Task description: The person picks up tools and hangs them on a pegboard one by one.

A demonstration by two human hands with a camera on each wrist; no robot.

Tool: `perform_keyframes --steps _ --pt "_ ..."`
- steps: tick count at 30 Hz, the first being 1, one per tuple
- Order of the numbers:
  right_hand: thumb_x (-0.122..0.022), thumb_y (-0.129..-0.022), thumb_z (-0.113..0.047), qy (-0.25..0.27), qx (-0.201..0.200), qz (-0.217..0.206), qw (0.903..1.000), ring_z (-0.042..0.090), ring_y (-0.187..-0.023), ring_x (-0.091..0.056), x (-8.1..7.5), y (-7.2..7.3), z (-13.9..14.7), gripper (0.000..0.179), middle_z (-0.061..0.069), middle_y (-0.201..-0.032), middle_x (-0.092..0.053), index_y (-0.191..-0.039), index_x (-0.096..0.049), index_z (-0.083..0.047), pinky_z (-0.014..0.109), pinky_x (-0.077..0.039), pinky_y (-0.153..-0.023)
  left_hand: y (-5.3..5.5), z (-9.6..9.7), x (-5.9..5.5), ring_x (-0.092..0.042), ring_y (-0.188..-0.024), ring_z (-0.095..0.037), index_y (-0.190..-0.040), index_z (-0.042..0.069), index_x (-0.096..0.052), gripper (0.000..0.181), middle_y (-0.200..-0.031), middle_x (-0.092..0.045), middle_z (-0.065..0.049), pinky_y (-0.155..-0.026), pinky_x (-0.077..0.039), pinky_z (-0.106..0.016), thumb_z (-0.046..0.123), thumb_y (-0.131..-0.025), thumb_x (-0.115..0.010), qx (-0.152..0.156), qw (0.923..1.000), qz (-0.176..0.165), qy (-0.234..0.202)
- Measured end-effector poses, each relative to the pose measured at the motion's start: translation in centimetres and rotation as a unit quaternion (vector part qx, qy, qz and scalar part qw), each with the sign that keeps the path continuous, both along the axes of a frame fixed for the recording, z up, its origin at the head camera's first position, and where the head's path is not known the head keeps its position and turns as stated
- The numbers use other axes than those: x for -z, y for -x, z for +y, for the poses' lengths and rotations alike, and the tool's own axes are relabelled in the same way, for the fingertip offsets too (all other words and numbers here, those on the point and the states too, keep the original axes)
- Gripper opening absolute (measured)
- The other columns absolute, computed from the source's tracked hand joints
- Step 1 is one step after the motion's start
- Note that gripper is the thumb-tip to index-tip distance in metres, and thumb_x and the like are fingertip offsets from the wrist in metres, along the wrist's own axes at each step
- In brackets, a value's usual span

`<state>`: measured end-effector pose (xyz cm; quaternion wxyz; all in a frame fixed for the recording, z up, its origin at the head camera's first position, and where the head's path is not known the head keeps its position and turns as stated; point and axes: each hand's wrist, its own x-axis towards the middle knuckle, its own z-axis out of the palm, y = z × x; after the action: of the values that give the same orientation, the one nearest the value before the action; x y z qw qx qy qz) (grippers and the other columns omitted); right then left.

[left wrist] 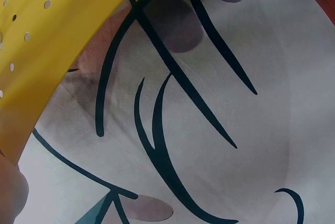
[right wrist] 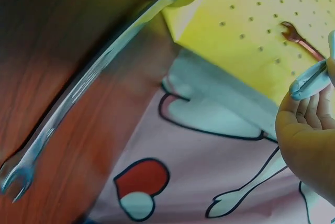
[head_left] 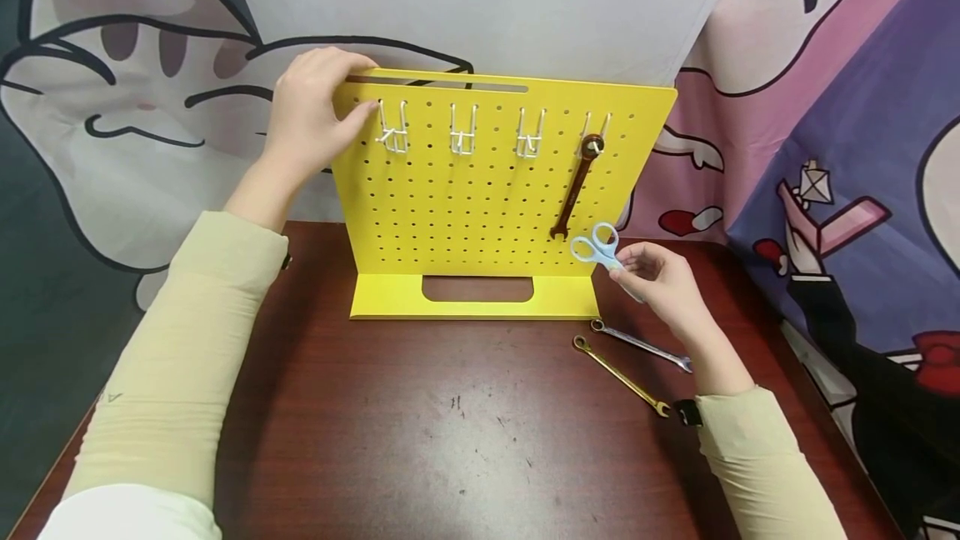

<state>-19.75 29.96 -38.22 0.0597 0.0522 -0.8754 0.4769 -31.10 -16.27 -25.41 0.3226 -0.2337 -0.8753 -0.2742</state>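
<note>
Yellow pegboard (head_left: 450,227), ctr. of head frame, is being gripped at its upper L corner by the L hand (head_left: 311,102). The thumb is being laid on the front face; the other fingers are being hidden behind the top edge, so their exact lie can't be told. Prob. reason: board is being steadied, as only a base flange is being relied on below.

Light-blue scissors (head_left: 606,260), R of ctr., just beside the board's lower R edge, are being pinched betw. thumb and fingers of the R hand (head_left: 663,280). Grip is being taken below the handles, so both loops are being left exposed, pointed toward upper L; presumably the loops are being kept free for hanging. Blades are being partly covered by the hand.

Brown wrench (head_left: 574,192), upper R of board, is being carried by its ring end on a white hook, hence being hung aslant, jaw end down. Three similar white hooks (head_left: 462,141) are being presented in line to its L.

Silver wrench (head_left: 641,343) and gold wrench (head_left: 622,377), lower R, are being supported flat on the surface (head_left: 360,440), approx. parallel, apart, prob. for easy reach.
</note>
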Motion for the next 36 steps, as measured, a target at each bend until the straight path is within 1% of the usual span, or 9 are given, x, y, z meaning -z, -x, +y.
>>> perform_keyframes --steps 3,8,13,18,21,26,31,34,36 --pt "-0.078 -0.094 -0.003 0.048 -0.008 0.006 0.9988 0.000 -0.076 -0.064 -0.3 0.1 -1.0 0.021 -0.017 -0.086 -0.068 -0.110 -0.067 0.005 0.015 -0.053 -0.060 0.0 0.0 0.0 -0.061 -0.130 -0.034 -0.132 0.005 -0.070 0.035 -0.132 -0.073 -0.014 -0.118 -0.044 -0.046 0.009 -0.097 -0.074 0.000 1.0000 0.001 0.000" --pt "-0.077 -0.093 0.002 0.113 -0.022 0.025 0.9931 0.003 -0.079 -0.064 -0.9 0.6 -2.5 0.014 -0.014 -0.085 -0.069 -0.104 -0.069 -0.001 0.014 -0.053 -0.065 -0.1 0.1 -0.1 -0.061 -0.129 -0.034 -0.132 0.005 -0.070 0.035 -0.132 -0.073 -0.015 -0.117 -0.044 -0.046 0.009 -0.098 -0.074 -0.001 1.0000 -0.001 0.001" --pt "-0.075 -0.093 0.003 0.153 -0.030 0.034 0.9871 0.005 -0.077 -0.064 -1.7 1.2 -4.0 0.015 -0.011 -0.084 -0.070 -0.100 -0.071 -0.009 0.016 -0.054 -0.065 -0.1 0.1 0.0 -0.061 -0.128 -0.034 -0.132 0.005 -0.070 0.034 -0.132 -0.073 -0.015 -0.117 -0.045 -0.047 0.009 -0.098 -0.074 0.000 1.0000 0.001 0.001" --pt "-0.074 -0.093 0.003 0.184 -0.028 0.044 0.9816 0.007 -0.080 -0.064 -2.6 1.5 -5.5 0.021 -0.010 -0.085 -0.070 -0.098 -0.072 -0.017 0.016 -0.055 -0.068 0.0 0.1 0.0 -0.061 -0.127 -0.034 -0.131 0.005 -0.071 0.034 -0.130 -0.073 -0.015 -0.116 -0.045 -0.047 0.009 -0.097 -0.074 0.003 1.0000 0.004 -0.003" --pt "-0.073 -0.092 0.006 0.222 -0.027 0.048 0.9736 0.007 -0.081 -0.064 -3.1 1.8 -6.3 0.026 -0.010 -0.084 -0.071 -0.096 -0.073 -0.019 0.016 -0.056 -0.069 0.0 0.1 0.0 -0.061 -0.127 -0.034 -0.131 0.005 -0.070 0.034 -0.130 -0.073 -0.015 -0.117 -0.044 -0.046 0.009 -0.097 -0.074 0.003 1.0000 0.004 -0.001" --pt "-0.070 -0.091 0.012 0.276 -0.025 0.059 0.9589 0.005 -0.083 -0.066 -4.3 2.2 -7.7 0.035 -0.011 -0.083 -0.072 -0.092 -0.074 -0.022 0.017 -0.058 -0.076 -0.1 0.1 0.0 -0.061 -0.127 -0.033 -0.131 0.005 -0.070 0.034 -0.131 -0.073 -0.014 -0.117 -0.044 -0.046 0.009 -0.097 -0.074 0.000 1.0000 0.003 0.002" --pt "-0.069 -0.093 0.010 0.307 -0.020 0.066 0.9491 0.004 -0.082 -0.068 -5.2 2.7 -8.9 0.032 -0.011 -0.083 -0.075 -0.092 -0.075 -0.022 0.018 -0.058 -0.079 -0.2 0.1 -0.1 -0.061 -0.128 -0.034 -0.132 0.005 -0.070 0.034 -0.131 -0.073 -0.015 -0.118 -0.044 -0.046 0.009 -0.098 -0.073 -0.001 1.0000 0.001 0.002" --pt "-0.068 -0.093 0.010 0.326 -0.025 0.067 0.9428 0.004 -0.081 -0.069 -5.5 3.1 -9.5 0.032 -0.010 -0.083 -0.076 -0.092 -0.075 -0.021 0.017 -0.057 -0.079 -0.2 0.0 0.0 -0.061 -0.129 -0.034 -0.132 0.004 -0.070 0.035 -0.131 -0.073 -0.015 -0.119 -0.044 -0.046 0.009 -0.098 -0.073 0.000 1.0000 0.002 0.001" --pt "-0.067 -0.094 0.012 0.343 -0.029 0.067 0.9364 0.004 -0.081 -0.069 -5.5 3.3 -10.0 0.033 -0.010 -0.082 -0.076 -0.091 -0.076 -0.020 0.017 -0.058 -0.080 -0.2 0.0 0.0 -0.061 -0.129 -0.035 -0.132 0.004 -0.070 0.035 -0.132 -0.073 -0.015 -0.119 -0.043 -0.046 0.008 -0.098 -0.073 0.000 1.0000 0.002 0.002"
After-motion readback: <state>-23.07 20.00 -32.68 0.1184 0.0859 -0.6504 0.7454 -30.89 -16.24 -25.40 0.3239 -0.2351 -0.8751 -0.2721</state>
